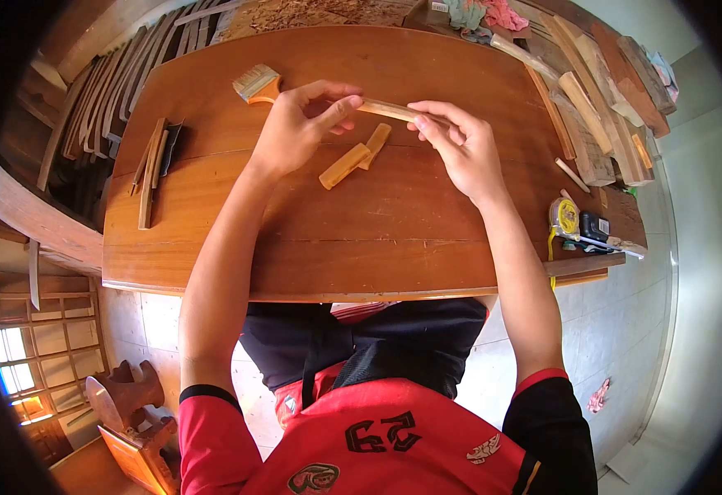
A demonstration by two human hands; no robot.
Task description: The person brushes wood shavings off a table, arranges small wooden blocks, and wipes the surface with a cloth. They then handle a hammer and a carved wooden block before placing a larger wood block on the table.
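Note:
A slim wooden stick (387, 110) is held level above the table between my two hands. My left hand (299, 124) pinches its left end between thumb and fingers. At the other end, my right hand (458, 147) is closed on it with thumb and fingertips. Below the stick, two short wood pieces (344, 166) lie touching each other on the brown wooden table (361, 223). A wide paintbrush (257, 84) with pale bristles and an orange handle rests just beyond my left hand, which partly covers its handle.
Thin wood strips and a dark tool (155, 169) lie at the table's left. A yellow tape measure (564, 217) and a black box-shaped item (595, 226) sit near the right edge. Timber pieces (592, 107) are piled at the far right; curved slats (101, 103) are stacked left.

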